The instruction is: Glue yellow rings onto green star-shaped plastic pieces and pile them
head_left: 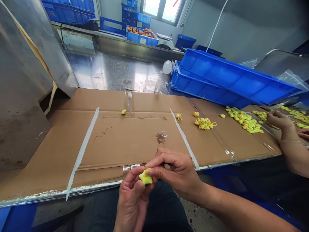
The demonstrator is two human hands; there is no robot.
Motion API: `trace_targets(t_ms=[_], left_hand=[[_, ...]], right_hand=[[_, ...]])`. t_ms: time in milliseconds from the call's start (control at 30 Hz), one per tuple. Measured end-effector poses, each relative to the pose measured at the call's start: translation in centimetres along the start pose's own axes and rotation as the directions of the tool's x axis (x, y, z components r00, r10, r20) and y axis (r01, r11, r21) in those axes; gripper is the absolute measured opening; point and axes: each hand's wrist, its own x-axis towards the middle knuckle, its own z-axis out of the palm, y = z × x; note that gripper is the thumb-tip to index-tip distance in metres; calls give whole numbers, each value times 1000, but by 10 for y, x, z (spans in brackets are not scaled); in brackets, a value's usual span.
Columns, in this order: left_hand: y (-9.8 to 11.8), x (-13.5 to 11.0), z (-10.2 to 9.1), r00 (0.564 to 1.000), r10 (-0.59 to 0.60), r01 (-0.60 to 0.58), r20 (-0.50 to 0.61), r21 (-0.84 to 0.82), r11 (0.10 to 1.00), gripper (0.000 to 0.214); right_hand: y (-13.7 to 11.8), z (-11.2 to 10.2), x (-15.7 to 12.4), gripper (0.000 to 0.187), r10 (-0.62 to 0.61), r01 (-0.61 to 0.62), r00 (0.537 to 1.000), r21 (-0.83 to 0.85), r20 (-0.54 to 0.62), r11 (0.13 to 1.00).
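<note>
Brown cardboard sheets [135, 145] cover the bench, crossed by two strips of white tape [83, 151]. Beyond them at 12 o'clock lies a polished steel surface [108, 72], and at 1 o'clock sit two stacked blue plastic crates [217, 80]. Farther back, a blue crate of orange-and-red toys [142, 38] stands near a bench scale [165, 42].

At 6 o'clock, the person's left hand [132, 199] and right hand [175, 170] hold one yellow star-shaped toy [146, 177] in a narrow pinch, their fingers hiding part of it.

At 2 o'clock lie two heaps of similar yellow toys [243, 120], too many to count, and four lie apart. A co-worker's hand [280, 120] reaches in at 3 o'clock, cut off by the frame edge. A small clear object [161, 136] on the cardboard is hard to make out.
</note>
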Motion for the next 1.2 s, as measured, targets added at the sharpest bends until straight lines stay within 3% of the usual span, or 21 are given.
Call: trace_targets(t_ms=[367, 567, 833, 1067, 1200], left_hand=[[-3, 0, -2, 998, 51, -52, 29, 29, 998, 23], [-5, 1, -11, 992, 82, -90, 98, 79, 993, 17], [-4, -5, -7, 990, 123, -129, 73, 89, 988, 9], [4, -6, 0, 999, 8, -7, -32, 32, 999, 18], [6, -8, -1, 995, -88, 85, -40, -67, 994, 18]], right_hand=[[0, -5, -1, 5, -41, 57, 996, -213, 79, 975], [0, -4, -1, 6, -59, 82, 993, -260, 98, 962], [-4, -3, -2, 8, -104, 131, 988, -276, 113, 952], [-2, -3, 0, 14, -19, 36, 997, -246, 71, 969], [-5, -4, 1, 16, 3, -3, 1000, -128, 0, 992]])
